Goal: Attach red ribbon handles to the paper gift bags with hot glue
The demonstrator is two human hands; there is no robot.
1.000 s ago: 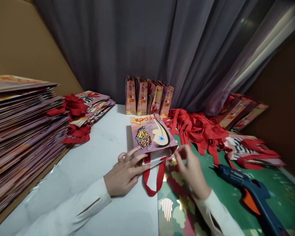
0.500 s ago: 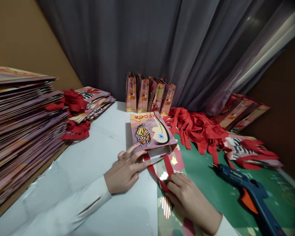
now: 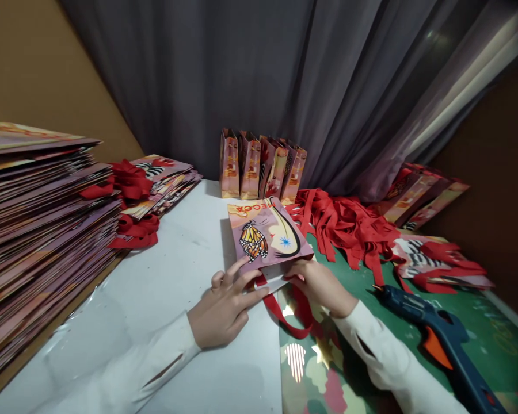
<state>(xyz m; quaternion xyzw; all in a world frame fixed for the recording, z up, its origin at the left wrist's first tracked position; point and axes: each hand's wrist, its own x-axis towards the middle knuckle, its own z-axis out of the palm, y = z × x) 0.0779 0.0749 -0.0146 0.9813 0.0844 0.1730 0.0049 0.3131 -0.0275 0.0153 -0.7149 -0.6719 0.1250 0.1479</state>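
Note:
A paper gift bag [image 3: 263, 233] with a butterfly and the word MECCA lies flat, its mouth towards me. From that mouth hangs a loop of red ribbon [image 3: 282, 322]. My left hand [image 3: 222, 307] rests at the bag's left front corner, fingers spread across its edge and the ribbon's left end. At the right side of the mouth, my right hand [image 3: 317, 282] has its fingers closed around the ribbon's other end against the bag's edge; the fingertips are partly hidden inside.
A blue glue gun [image 3: 431, 322] lies on the green mat at right. Behind it are a heap of red ribbons [image 3: 345, 221] and a ribbon-topped bag [image 3: 435, 264]. Several bags [image 3: 250, 167] stand by the curtain. Tall stacks of flat bags [image 3: 47, 241] fill the left.
My right hand has moved up and away from the ribbon's loop to the bag's mouth. The ribbon now hangs in a rounded loop. My left hand stays nearly in place.

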